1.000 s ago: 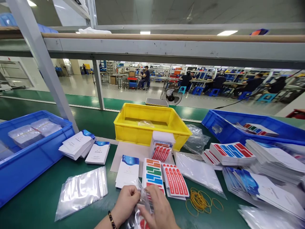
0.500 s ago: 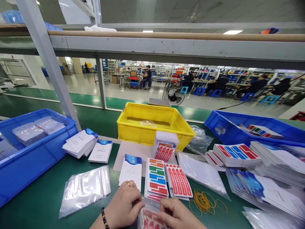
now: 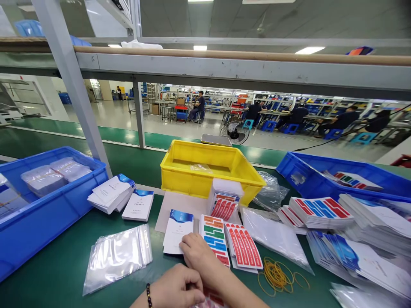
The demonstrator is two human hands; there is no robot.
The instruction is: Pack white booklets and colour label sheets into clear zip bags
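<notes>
My left hand, with a dark bead bracelet, is closed at the bottom of the view on a clear plastic bag with red stickers in it. The bag is mostly hidden by my hands. My right hand crosses over in front of it. Its curled fingers are at the lower right corner of a white booklet with a blue top; the thumb is hidden. Right of that lie a coloured sticker sheet stack, partly behind my right hand, and a red sticker sheet stack.
Clear bags and booklet stacks lie left. A yellow bin stands behind, between a left blue bin and right blue bin. Rubber bands and more booklets are right. A metal shelf beam spans above.
My right hand has left the plastic bag and moved up and left to the booklet. My left hand stays at the bag, slightly lower and farther right in view.
</notes>
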